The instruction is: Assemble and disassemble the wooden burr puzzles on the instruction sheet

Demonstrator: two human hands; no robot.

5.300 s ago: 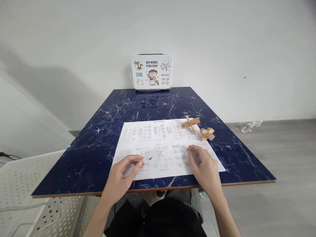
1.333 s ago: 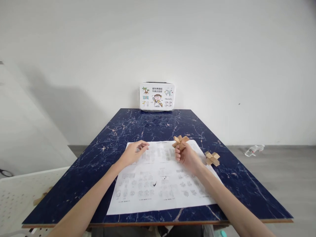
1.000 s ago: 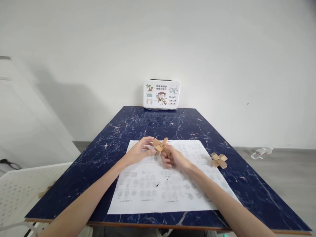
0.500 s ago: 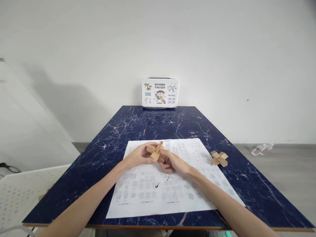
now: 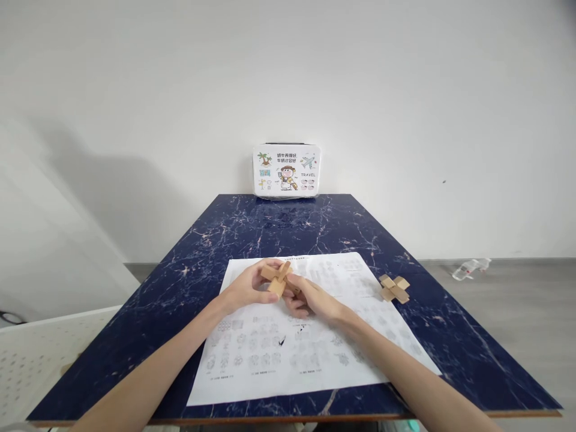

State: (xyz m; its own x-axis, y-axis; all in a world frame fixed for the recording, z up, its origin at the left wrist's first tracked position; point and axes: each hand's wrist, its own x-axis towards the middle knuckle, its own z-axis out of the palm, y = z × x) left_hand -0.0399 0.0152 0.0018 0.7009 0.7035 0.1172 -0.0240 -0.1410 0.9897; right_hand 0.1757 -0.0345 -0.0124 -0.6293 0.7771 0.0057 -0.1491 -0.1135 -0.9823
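Note:
Both hands meet over the far half of a white printed sheet (image 5: pixel 310 348) and hold one wooden cross-shaped puzzle (image 5: pixel 276 278) between them. My left hand (image 5: pixel 245 289) grips its left side with curled fingers. My right hand (image 5: pixel 310 298) pinches its right side from below. A second wooden cross puzzle (image 5: pixel 393 287) lies on the table by the sheet's right edge, untouched.
The dark blue marbled table (image 5: pixel 202 252) runs to a white wall, where a white box with cartoon travel pictures (image 5: pixel 287 171) stands at the far edge. A white perforated surface (image 5: pixel 31 354) sits low on the left. A clear plastic bottle (image 5: pixel 470 269) lies on the grey floor at right.
My right hand picked the wooden cross up from the sheet's far right and carried it left to the middle. My left hand came over and closed on it.

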